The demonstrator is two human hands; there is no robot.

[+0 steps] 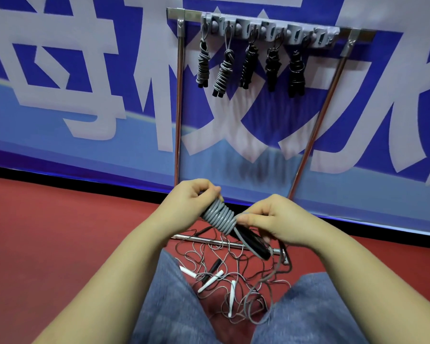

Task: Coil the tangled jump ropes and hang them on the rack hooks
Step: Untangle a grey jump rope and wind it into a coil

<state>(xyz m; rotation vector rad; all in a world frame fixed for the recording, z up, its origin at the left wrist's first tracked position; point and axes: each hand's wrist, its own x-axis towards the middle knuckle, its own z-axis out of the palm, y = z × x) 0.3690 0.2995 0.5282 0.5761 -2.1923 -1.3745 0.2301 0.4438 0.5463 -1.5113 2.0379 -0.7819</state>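
Left hand (191, 199) curls round the upper end of a grey plastic-coated jump rope (220, 216) wound in tight turns over its black handles (252, 240). Holding that end fixed likely keeps the turns from slipping off.

Right hand (271, 219), just beside the coil's lower end, pinches the loose grey cord between thumb and fingertips. This reads as laying on the next turn or tucking the tail. The bundle is held in the air above the floor, between the knees in blue denim (174, 301).

Below the hands, a tangle of thin dark and grey ropes with white and black handles (231, 281) lies on the red floor (60, 232), across the rack's chrome foot bar (209, 240). Those are not yet coiled.

Beyond, at the floor's far edge, the chrome rack (179, 108) stands against a blue-and-white lettered banner (85, 83).

Its grey plastic hook strip (271, 29) carries five coiled bundles. From left: two grey (203, 65), then three black (296, 73).

Each hangs by a loop so the handles point down. Hooks at the strip's right end look free; the present coil would probably go there.
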